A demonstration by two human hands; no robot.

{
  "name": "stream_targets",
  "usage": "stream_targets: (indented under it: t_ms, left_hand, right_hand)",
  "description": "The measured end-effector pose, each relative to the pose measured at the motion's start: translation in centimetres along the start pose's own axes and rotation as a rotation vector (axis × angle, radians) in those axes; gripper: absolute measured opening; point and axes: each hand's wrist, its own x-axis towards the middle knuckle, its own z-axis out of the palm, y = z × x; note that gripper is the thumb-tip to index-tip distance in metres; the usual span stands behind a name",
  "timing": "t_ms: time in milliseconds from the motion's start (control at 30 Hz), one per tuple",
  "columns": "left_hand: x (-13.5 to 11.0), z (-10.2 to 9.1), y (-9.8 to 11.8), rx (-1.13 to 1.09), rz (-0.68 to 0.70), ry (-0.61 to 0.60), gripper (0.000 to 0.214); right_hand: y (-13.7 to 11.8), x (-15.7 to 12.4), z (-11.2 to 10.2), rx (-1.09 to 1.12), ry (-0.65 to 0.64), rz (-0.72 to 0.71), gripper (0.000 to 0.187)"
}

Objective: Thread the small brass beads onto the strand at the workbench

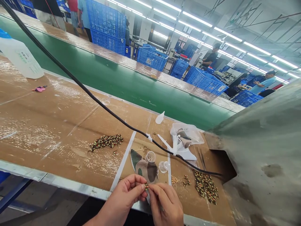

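Note:
Close together over the table's near edge, both hands are pinched at a tiny dark piece with yellow and red spots. My left hand has it between thumb and forefinger. From the other side, my right hand meets it with closed fingertips; the fingers partly hide it. Just beyond lies a camouflage cloth with a small clear cup on it. Another clear cup stands to the right. A heap of similar small pieces is at right, a second heap at left, and little yellowish beads lie nearby.
A black cable crosses above the table. Tweezers and a clear plastic box lie right, by a grey metal housing. Farther back are a white dropper bottle, a jug and a green conveyor belt.

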Motion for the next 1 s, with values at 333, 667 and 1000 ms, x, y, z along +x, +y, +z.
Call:
stream_targets:
  t_ms: [333,667,1000]
  left_hand:
    - [0.4,-0.2,0.0,0.063,0.019,-0.005,0.014]
    - [0.2,-0.4,-0.3,0.054,0.042,-0.015,0.01]
    - [0.3,-0.4,-0.5,0.09,0.067,-0.039,0.005]
  right_hand:
    - [-0.3,0.0,0.0,0.02,-0.04,0.052,0.016]
    - [-0.2,-0.3,0.5,0.165,-0.048,0.109,0.017]
    - [-0.5,-0.7,0.9,0.086,0.013,0.14,0.01]
